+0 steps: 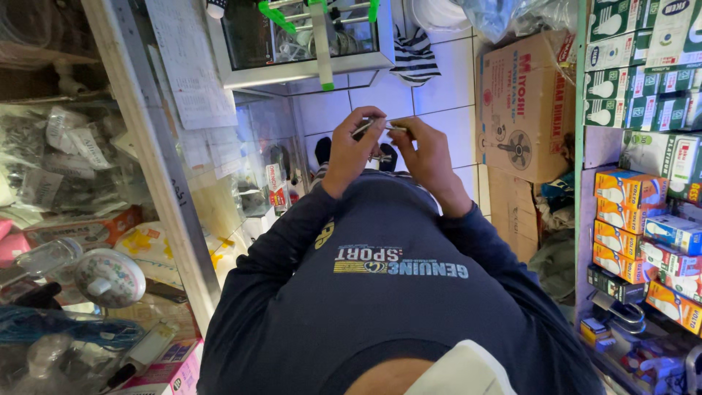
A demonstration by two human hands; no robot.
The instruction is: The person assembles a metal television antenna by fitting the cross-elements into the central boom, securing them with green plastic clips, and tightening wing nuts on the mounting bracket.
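I see my left hand (352, 150) and right hand (424, 153) pinching a thin, silvery metal piece (379, 126) between fingertips at twelve o'clock, above the white tiled floor (439, 88); its shape is too small to tell.

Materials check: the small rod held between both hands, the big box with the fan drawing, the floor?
Small rod, pinched by left hand and right hand: looks metal, bright silvery glints; too small to be sure. Fan box: brown corrugated cardboard, matte, with red print and creased edges. Floor: glazed white ceramic tile, with dark grout lines and a light sheen.
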